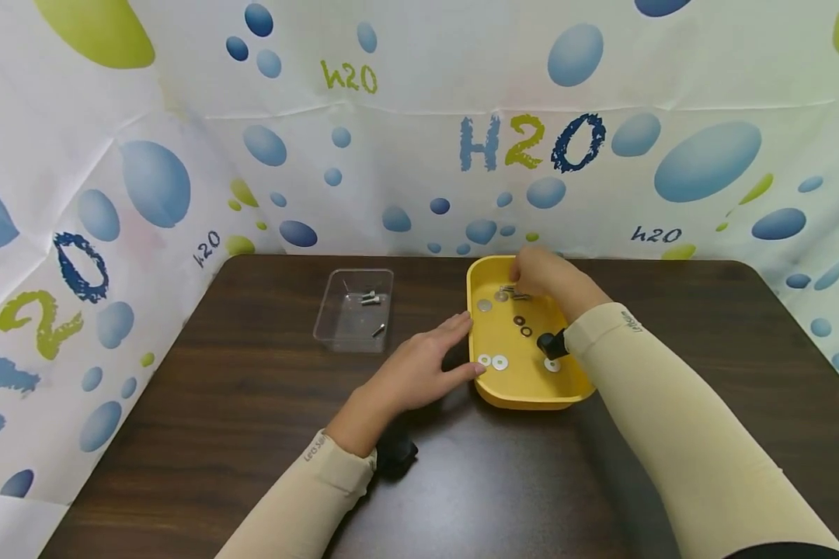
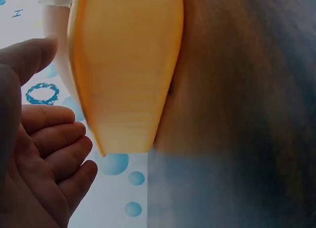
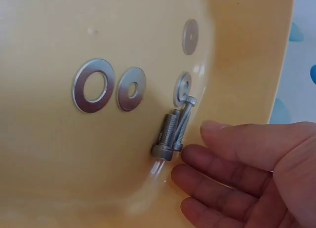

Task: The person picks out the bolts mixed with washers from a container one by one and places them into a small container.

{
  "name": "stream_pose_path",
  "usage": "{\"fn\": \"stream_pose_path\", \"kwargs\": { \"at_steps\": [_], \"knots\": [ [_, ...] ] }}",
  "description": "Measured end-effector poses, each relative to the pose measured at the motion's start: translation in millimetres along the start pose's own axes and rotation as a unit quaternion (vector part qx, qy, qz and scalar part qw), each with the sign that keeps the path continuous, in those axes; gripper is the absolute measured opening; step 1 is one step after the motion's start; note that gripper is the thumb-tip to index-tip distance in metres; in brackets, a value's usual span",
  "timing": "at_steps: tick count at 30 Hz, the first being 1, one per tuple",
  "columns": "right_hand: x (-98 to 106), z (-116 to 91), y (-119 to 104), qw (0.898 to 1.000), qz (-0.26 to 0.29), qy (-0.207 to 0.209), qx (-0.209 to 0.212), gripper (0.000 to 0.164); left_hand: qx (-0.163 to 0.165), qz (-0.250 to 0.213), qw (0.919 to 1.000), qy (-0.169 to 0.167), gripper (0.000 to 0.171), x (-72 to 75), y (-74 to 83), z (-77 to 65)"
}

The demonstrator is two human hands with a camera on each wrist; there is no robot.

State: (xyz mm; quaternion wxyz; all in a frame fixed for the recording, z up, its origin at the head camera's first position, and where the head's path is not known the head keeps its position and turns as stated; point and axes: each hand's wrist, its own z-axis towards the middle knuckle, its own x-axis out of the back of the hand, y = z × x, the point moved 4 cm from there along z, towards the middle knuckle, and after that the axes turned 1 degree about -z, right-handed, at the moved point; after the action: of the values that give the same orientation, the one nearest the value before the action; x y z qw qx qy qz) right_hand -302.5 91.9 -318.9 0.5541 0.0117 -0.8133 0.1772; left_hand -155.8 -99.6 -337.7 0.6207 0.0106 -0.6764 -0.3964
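Head: curtain [image 1: 405, 155] reads "H2O". One shallow yellow tray [image 1: 524, 403]; left of it, one clear box [image 1: 339, 335] with three screws [image 1: 372, 300]. Left hand [image 1: 426, 365], fingers extended, at tray's left rim.

Left wrist: tray's smooth outer wall beside relaxed fingers.

Right wrist: inside tray, four washers [image 3: 124, 97], clustered silver bolts [image 3: 168, 127]; right hand [image 3: 256, 181] beside bolts, loosely open.

The head view looks down and far across the table [image 1: 252, 373]; up close, the left-wrist view faces the outside of the yellow tray [image 1: 492, 330], the right-wrist view the inside, which the head view shares.
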Motion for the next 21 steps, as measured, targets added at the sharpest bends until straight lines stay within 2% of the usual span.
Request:
{"fn": "stream_pose_path", "kwargs": {
  "at_steps": [5, 11, 15, 19, 21],
  "knots": [
    [-2, 1, -3, 0.999, -0.038, 0.008, 0.021, 0.008, 0.0, 0.01, 0.9999, -0.007, 0.079, -4.8, 2.7, 0.7],
    [-7, 4, -7, 0.998, -0.057, 0.002, 0.006, 0.012, 0.002, 0.022, 0.9997, -0.01, 0.084, -5.2, 4.2, 0.8],
    [-11, 10, -10, 0.996, -0.093, -0.003, 0.006, 0.015, -0.002, 0.033, 0.9994, -0.009, 0.087, -5.8, 4.0, 0.5],
    [-13, 13, -11, 0.994, -0.11, -0.004, 0.002, 0.005, -0.002, 0.042, 0.9991, -0.011, 0.09, -6.1, 3.8, -0.5],
    [-14, 14, -11, 0.994, -0.11, -0.005, -0.004, 0.006, -0.001, 0.044, 0.9989, -0.013, 0.09, -6.0, 4.0, -0.7]
  ]
}}
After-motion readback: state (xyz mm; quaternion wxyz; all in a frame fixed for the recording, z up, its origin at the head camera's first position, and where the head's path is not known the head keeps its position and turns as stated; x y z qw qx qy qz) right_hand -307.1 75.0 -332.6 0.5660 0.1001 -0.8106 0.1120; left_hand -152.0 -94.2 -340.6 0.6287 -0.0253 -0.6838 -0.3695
